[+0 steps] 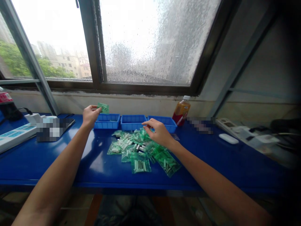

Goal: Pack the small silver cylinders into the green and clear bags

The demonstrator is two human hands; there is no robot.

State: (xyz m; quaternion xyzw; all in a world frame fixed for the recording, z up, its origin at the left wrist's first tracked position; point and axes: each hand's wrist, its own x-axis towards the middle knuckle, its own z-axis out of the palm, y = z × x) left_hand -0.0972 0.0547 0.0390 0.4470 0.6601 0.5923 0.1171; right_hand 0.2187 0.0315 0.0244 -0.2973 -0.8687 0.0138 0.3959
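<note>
My left hand [90, 116] pinches a small green plastic bag [103, 108] between thumb and fingers. It holds the bag just above the left blue bin [107, 125]. My right hand [158, 131] hovers over the pile of green bags [127, 144], in front of the middle blue bin [133, 126] and the right blue bin [169, 128]. Its fingers are curved and apart, with nothing visible between them. Through the clear green plastic, several bags show small white and dark pieces. One bag [140, 164] lies flat at the pile's front edge.
The three bins stand in a row on the blue table [98, 175], below a window. A drink bottle [182, 110] is beside the right bin. Power strips lie at the left [18, 133] and right [227, 124]. A white oval object [228, 138] rests on the right side.
</note>
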